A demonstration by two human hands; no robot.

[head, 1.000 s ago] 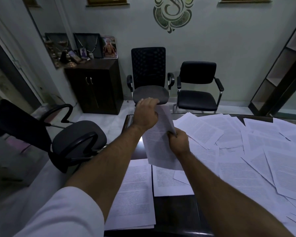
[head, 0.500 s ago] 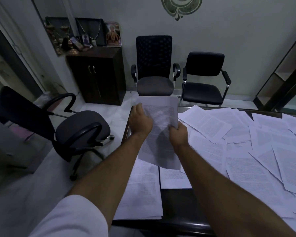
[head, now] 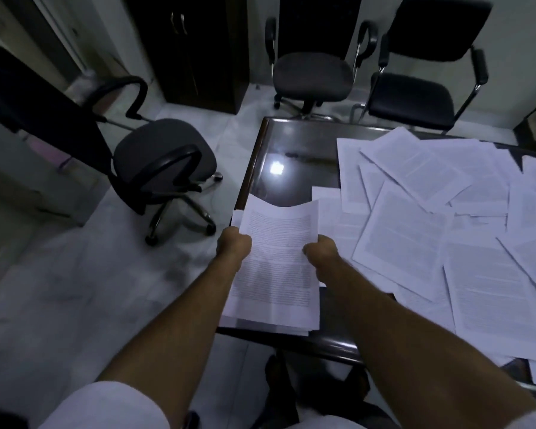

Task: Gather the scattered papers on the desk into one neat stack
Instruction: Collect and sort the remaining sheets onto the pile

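Lowered flat now, sheaf [head: 276,267] gripped by left hand [head: 234,246] and right hand [head: 321,250], long axis away from person.

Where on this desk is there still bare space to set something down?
The bare patch is the desk's far left corner, bordered by its left edge, the held sheets and the scattered papers. Rightward it is crowded with overlapping pages.

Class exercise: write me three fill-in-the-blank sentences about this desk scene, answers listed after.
1. Both hands, left and right, hold one ____ by its side edges.
2. The loose papers lie scattered on the ____ part of the desk.
3. The floor beyond the desk holds ____ chairs.

Answers: sheet; right; three
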